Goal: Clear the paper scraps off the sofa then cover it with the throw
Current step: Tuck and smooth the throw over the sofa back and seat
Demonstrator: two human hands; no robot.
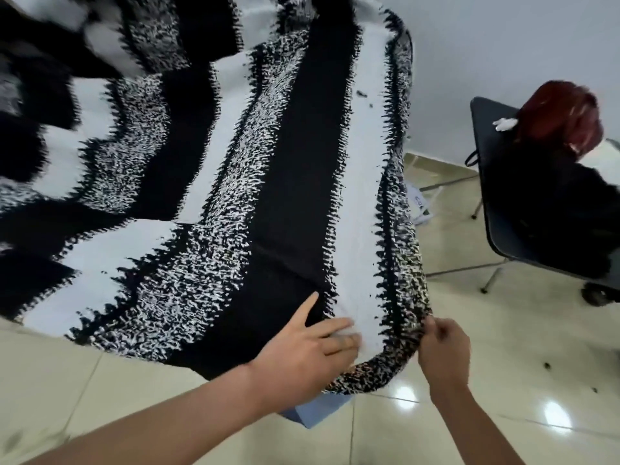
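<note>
A black-and-white striped throw (214, 169) lies spread across the sofa and hides nearly all of it. Only a light blue corner of the sofa (318, 412) shows under the near edge. My left hand (302, 344) rests flat on the throw near its front corner, fingers straight. My right hand (443, 347) pinches the throw's speckled edge at that corner. No paper scraps show on the throw.
A person with red hair (560, 119) in dark clothes sits on a dark chair (493, 182) at the right. Glossy beige floor tiles (503, 380) surround the sofa, with small dark specks (547, 365). White paper (419, 203) lies on the floor behind the throw's right edge.
</note>
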